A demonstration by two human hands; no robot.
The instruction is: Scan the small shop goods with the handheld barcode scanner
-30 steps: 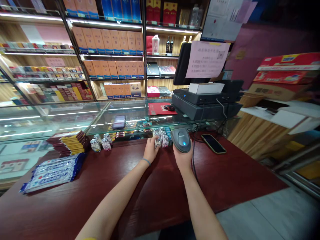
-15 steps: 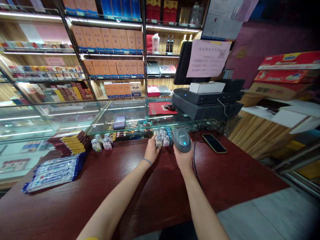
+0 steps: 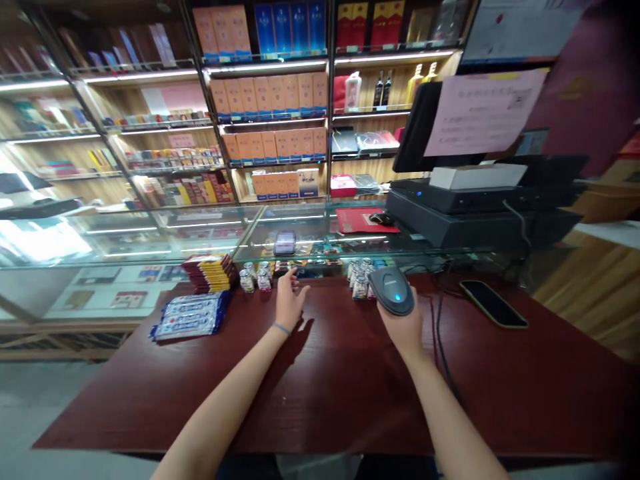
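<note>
My left hand [image 3: 290,300] hovers over the dark red counter [image 3: 320,380], fingers apart with nothing in them. Just left of it stands a small group of little lidded jars [image 3: 264,279]. My right hand [image 3: 404,327] is wrapped round a grey barcode scanner [image 3: 393,291] with a lit blue light. Behind and left of the scanner is a second cluster of small jars [image 3: 359,287], partly hidden by it. A stack of brown and yellow packets [image 3: 210,272] and some blue-and-white packs [image 3: 191,315] lie farther left.
A phone [image 3: 493,303] lies at the right, beside a black cable [image 3: 440,333]. A glass display case [image 3: 310,227] runs along the back edge. The till monitor [image 3: 417,127] and a mouse [image 3: 381,219] on a red mat stand behind.
My left hand has let go of the right-hand jar cluster and moved left towards the other jars, its fingers now spread. My right hand still holds the scanner. The view has turned left.
</note>
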